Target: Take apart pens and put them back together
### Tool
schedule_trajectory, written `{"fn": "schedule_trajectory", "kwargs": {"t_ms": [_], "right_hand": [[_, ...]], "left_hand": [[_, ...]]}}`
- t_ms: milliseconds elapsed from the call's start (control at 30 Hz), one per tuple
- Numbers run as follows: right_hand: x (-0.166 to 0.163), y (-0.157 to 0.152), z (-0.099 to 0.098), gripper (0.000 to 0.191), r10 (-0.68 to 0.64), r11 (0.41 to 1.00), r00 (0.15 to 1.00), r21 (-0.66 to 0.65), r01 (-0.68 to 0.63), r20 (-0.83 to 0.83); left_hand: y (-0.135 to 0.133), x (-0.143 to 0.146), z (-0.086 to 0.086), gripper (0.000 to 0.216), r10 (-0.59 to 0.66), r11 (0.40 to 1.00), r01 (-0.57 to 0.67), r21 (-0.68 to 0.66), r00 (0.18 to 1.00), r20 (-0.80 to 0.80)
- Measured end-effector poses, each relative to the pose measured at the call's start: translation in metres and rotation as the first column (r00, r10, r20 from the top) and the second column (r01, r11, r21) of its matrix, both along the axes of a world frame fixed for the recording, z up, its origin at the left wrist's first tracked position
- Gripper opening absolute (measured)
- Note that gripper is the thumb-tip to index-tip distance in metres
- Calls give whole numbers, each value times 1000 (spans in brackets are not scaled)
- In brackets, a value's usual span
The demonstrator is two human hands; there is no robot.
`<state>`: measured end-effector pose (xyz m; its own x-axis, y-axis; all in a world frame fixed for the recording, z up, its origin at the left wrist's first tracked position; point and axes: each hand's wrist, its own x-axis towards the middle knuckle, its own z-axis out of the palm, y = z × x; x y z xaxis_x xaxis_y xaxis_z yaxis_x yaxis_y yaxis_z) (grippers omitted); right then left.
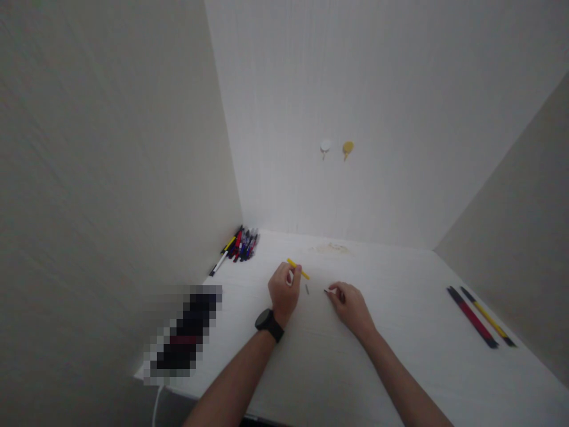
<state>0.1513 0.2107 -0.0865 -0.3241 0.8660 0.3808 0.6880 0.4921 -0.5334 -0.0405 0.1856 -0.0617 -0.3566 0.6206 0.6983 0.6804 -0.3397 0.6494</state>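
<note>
My left hand (284, 287), with a black watch (268, 324) on its wrist, is closed around a yellow pen barrel (303, 274) just above the white table (400, 332). My right hand (349, 303) rests close beside it, its fingertips pinched on a small thin part (328, 291) too small to name. A tiny dark piece (306, 289) lies on the table between the two hands.
A pile of several coloured pens (240, 244) lies in the back left corner. Two long pens, one red and one yellow (480, 316), lie at the right. A blurred dark object (184, 335) sits at the left edge. Two wall hooks (336, 147) hang above.
</note>
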Motion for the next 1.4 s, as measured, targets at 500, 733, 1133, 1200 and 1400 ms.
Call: {"fn": "schedule_trajectory", "kwargs": {"t_ms": [500, 733, 1133, 1200, 1400], "right_hand": [[-4, -4, 3, 20, 90, 994, 996, -60, -90, -10], [-5, -7, 8, 19, 113, 991, 994, -73, -113, -7], [-3, -2, 2, 18, 165, 983, 986, -80, -165, -9], [-3, -1, 2, 18, 169, 982, 985, -84, -171, -29], [-6, -6, 8, 27, 152, 979, 971, -106, -174, -187]], "left_hand": [[0, 2, 1, 33, -14, 1000, 14, 0, 999, -32], [0, 2, 1, 32, -9, 1000, 9, 2, 999, -39], [-2, 3, 2, 30, -15, 1000, 15, -9, 998, -53], [-2, 3, 3, 30, -18, 1000, 17, -14, 998, -55], [-1, 4, 3, 31, -40, 999, 40, -10, 998, -50]]}}
